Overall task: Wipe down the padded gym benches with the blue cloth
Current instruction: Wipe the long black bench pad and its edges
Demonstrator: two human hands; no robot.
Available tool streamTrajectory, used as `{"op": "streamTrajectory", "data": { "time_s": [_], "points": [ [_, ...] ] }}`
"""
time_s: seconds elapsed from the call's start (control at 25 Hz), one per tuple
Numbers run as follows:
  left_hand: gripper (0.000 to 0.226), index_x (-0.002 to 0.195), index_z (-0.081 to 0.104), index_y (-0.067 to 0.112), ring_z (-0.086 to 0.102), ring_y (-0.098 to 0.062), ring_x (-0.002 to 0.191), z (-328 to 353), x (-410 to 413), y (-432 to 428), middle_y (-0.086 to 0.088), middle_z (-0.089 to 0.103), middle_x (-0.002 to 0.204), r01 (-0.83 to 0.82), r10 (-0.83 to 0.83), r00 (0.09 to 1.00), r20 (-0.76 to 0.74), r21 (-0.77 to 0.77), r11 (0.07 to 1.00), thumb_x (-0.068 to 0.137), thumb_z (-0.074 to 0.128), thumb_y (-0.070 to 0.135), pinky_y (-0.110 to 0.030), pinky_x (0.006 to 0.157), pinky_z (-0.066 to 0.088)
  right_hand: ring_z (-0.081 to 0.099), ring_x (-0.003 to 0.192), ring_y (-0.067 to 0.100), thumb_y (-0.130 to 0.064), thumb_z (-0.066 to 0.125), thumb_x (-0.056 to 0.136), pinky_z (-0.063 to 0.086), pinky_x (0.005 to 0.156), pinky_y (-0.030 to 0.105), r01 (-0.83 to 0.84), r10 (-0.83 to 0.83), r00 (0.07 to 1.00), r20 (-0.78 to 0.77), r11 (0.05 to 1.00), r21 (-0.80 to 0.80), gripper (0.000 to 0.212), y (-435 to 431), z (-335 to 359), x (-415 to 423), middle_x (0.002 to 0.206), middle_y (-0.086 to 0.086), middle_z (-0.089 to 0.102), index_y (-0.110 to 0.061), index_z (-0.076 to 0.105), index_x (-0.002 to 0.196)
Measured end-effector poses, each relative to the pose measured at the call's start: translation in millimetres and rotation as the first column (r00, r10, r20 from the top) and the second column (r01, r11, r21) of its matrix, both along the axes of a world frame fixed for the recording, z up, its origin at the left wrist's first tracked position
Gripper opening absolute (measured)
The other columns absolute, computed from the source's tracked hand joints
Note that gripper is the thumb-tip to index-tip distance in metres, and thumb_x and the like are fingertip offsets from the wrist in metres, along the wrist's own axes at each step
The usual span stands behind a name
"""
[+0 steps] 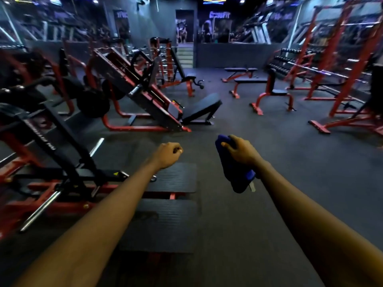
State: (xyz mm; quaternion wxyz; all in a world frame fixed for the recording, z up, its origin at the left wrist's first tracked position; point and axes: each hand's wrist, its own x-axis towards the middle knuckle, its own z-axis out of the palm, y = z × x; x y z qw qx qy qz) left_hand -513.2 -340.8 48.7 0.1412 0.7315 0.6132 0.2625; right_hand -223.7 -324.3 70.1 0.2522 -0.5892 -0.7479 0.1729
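My right hand [241,151] grips the blue cloth [234,172], which hangs down from my fist in mid-air over the floor. My left hand [169,154] is held out beside it, fingers curled into a fist with nothing in it. Directly below my arms lies a black padded bench [172,179] in two ribbed sections on a red frame. Neither hand touches the pad. Further off stand an inclined black pad [202,108] and flat benches [250,80] with red legs.
A red and black leg-press machine [132,88] and a plate-loaded machine [47,141] fill the left side. Red racks [342,79] and a dumbbell rack [290,61] stand at the right. Dark rubber floor [269,141] stretches ahead between them.
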Motion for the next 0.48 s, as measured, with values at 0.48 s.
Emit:
{"op": "streamTrajectory", "data": {
  "time_s": [0.48],
  "points": [
    [0.017,0.100,0.075,0.020,0.069,-0.021,0.093,-4,65,304,-0.003,0.075,0.100,0.098,-0.098,0.995,-0.006,-0.019,0.995,0.093,0.059,0.019,-0.031,0.086,0.052,0.061,0.094,0.026,-0.042,0.051,0.103,0.042,0.078,0.035,0.146,-0.146,0.989,0.022,0.989,-0.007,0.029,251,0,100,0.110,0.005,0.066,-0.018,0.057,0.119]
  ]
}}
